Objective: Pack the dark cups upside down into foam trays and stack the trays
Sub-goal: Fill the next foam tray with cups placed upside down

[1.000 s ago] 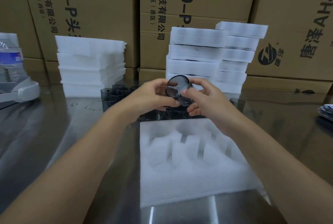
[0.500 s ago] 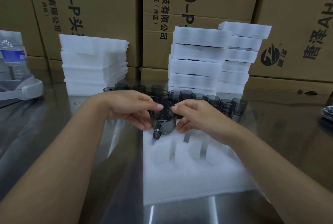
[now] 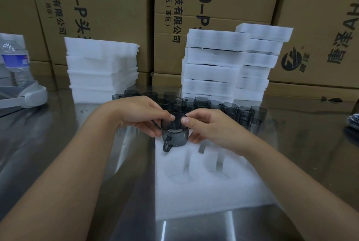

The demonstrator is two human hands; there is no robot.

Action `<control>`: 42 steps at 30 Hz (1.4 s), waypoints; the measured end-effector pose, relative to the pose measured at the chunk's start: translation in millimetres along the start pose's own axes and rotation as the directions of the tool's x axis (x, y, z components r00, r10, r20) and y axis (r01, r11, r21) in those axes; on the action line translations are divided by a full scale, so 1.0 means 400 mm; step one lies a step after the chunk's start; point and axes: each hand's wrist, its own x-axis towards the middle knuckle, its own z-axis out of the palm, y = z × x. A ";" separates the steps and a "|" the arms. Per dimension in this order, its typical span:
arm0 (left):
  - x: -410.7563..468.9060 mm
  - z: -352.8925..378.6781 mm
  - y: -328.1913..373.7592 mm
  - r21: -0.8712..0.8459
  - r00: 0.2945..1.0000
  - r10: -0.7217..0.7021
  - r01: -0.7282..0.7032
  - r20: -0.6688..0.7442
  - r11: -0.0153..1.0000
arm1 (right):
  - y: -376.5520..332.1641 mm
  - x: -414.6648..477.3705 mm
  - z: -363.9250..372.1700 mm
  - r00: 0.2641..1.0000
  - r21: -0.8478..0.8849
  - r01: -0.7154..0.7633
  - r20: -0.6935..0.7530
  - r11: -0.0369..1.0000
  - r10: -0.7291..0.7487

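Left hand (image 3: pixel 139 118) and right hand (image 3: pixel 209 130) pinched one cup (image 3: pixel 175 138), thumbs on its upper rim, fingers curled round its sides. The cup was at the far-left pocket of the tray (image 3: pixel 204 198) on the worktop (image 3: pixel 58 143), its handle facing the camera.

The dark cup (image 3: pixel 174 136) came down (handle nearest) onto the foam tray (image 3: pixel 204 202).

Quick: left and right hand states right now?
left hand: pinches the dark translucent plastic cup at its top.
right hand: pinches the same cup, opposite side.
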 end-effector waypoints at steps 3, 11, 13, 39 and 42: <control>0.003 0.000 -0.002 0.044 0.998 -0.054 0.053 0.017 0.998 | 0.001 0.000 0.003 0.999 -0.052 0.045 0.029 0.998 -0.044; -0.017 -0.011 -0.004 0.136 0.987 0.004 -0.026 0.158 0.990 | 0.011 -0.003 0.008 0.996 -0.206 0.089 0.046 0.975 -0.081; -0.020 -0.016 -0.004 0.159 0.979 -0.009 -0.024 0.204 0.987 | 0.010 -0.003 0.007 0.997 -0.268 0.071 0.036 0.961 -0.063; 0.078 0.014 -0.066 0.572 0.972 0.087 0.057 -0.220 0.818 | 0.011 -0.008 -0.031 0.904 -0.725 -0.378 -0.424 0.576 0.060; 0.083 0.019 -0.077 0.572 0.969 0.106 0.041 -0.221 0.820 | 0.020 -0.009 -0.028 0.905 -0.742 -0.420 -0.384 0.523 0.181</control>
